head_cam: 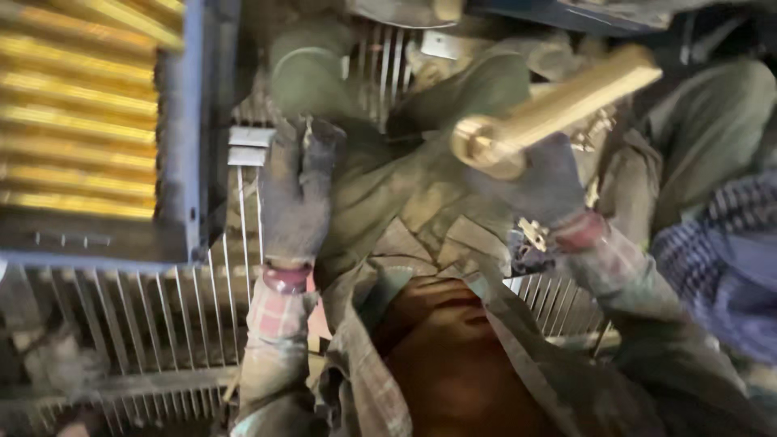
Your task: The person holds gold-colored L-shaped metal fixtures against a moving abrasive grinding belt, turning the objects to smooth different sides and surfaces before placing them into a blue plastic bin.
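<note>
My right hand (546, 184), in a dark worn glove, grips a shiny brass rod (558, 101) with a flanged round end facing me; the rod slants up to the right. My left hand (298, 190), also in a grimy grey glove, is spread flat with fingers pointing up, resting on dirty olive cloth (388, 194) draped over my lap. It holds nothing. Both sleeves are plaid with a red cuff at the wrist.
A blue crate (190, 146) at the upper left holds several stacked brass rods (73, 113). A metal grating (162, 316) lies under my legs. Another person's checked blue cloth (720, 259) is at the right edge, with olive trousers (712, 113) above it.
</note>
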